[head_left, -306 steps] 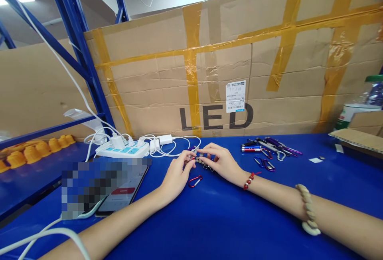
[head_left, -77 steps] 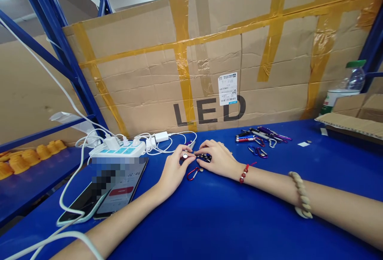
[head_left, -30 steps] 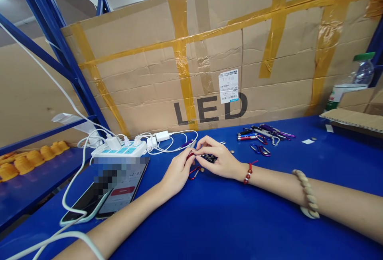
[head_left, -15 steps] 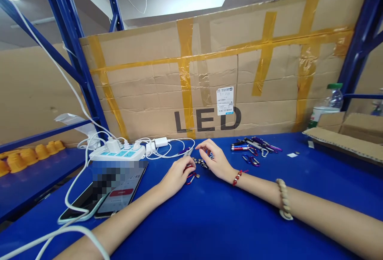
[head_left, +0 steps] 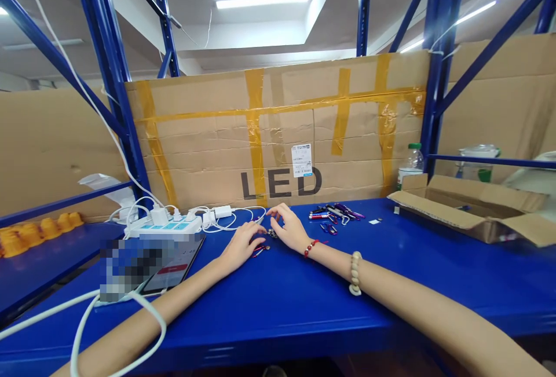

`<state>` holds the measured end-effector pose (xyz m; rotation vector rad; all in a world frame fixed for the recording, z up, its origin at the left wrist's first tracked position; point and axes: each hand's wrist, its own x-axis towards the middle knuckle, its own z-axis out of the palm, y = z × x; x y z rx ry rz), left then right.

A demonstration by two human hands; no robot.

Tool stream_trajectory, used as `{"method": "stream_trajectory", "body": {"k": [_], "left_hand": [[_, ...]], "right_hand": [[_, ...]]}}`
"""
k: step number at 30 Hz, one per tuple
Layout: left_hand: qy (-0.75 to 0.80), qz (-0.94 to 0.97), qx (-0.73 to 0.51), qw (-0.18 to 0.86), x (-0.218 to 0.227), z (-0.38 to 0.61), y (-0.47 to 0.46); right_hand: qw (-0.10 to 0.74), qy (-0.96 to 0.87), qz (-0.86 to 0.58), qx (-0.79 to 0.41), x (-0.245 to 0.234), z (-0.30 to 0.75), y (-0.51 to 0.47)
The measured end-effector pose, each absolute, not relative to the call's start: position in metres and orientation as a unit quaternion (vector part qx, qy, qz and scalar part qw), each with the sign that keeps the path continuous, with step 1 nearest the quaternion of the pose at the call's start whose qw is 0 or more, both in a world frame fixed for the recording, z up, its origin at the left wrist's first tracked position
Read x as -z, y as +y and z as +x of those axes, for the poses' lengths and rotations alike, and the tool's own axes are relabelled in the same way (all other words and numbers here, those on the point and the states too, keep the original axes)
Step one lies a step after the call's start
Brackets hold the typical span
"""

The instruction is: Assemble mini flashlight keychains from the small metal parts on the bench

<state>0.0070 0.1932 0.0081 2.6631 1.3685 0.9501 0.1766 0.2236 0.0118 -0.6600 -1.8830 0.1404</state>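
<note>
My left hand (head_left: 241, 242) rests on the blue tabletop (head_left: 304, 302) with its fingers curled together; what they pinch is too small to make out. A red carabiner (head_left: 259, 249) lies right under its fingertips. My right hand (head_left: 290, 226) sits just to the right, fingers spread and arched, its tips on a little cluster of dark round pieces (head_left: 271, 233). The two hands nearly touch. A red bead bracelet and a pale bead bracelet are on my right forearm.
A pile of small coloured flashlights and carabiners (head_left: 332, 213) lies right of the hands. At left are a white power strip (head_left: 167, 226) with cables and a phone (head_left: 171, 264). An open cardboard box (head_left: 469, 212), a bottle (head_left: 410, 164) and the taped "LED" carton (head_left: 278, 134) stand behind.
The camera has tilted up and back, so the hands look smaller and farther off. My right hand let go of the pinch it shared with the left and spread over the small round pieces.
</note>
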Motion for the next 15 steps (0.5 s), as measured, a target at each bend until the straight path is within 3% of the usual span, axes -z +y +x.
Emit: {"method": "stream_trajectory", "body": {"k": [8,11,15], "left_hand": [[0.42,0.822,-0.374,-0.092,-0.033,0.023,0.151],[0.392,0.787,-0.454,-0.144,-0.032,0.04,0.09],[0.35,0.783,-0.5,-0.122,-0.011,0.057,-0.01]], "right_hand": [[0.535,-0.824,-0.186,0.034,-0.057,0.207,0.147],[0.56,-0.812,-0.155,0.056,-0.077,0.223,0.1],[0.632,-0.758,-0.129,0.098,-0.092,0.251,0.041]]}}
